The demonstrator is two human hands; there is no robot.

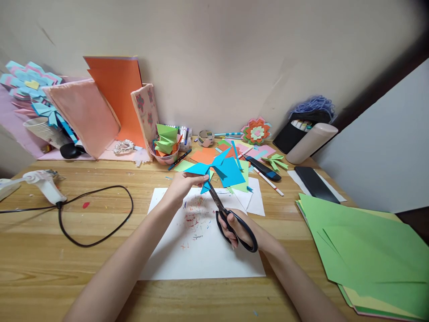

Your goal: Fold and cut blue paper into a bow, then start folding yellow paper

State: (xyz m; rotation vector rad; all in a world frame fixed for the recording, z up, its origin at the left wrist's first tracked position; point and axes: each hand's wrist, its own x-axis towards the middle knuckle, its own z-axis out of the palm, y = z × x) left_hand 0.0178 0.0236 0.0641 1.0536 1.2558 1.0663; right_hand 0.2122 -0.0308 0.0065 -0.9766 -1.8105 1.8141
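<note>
Between the thumb and fingers of my left hand (182, 188) is a folded blue paper (197, 168) with pointed tips, held above the desk. My right hand (239, 226) grips black-handled scissors (219, 205), its fingers in the loops. The blades point up and away, their tips at the lower part of the blue paper, close to my left fingers. Whether the blades are fully closed is hard to make out. Beneath both hands lies a white sheet (174, 264) with red and blue marks. Behind the held paper lies a flat blue paper piece (231, 173).
Paper scraps, a box cutter (263, 168) and a red-striped stick (268, 182) lie beyond my hands. Green paper sheets (368, 250) are stacked at right, near a black phone (317, 184). A white glue gun (47, 185) with a looped cord sits left. Pink holders (80, 112) stand behind.
</note>
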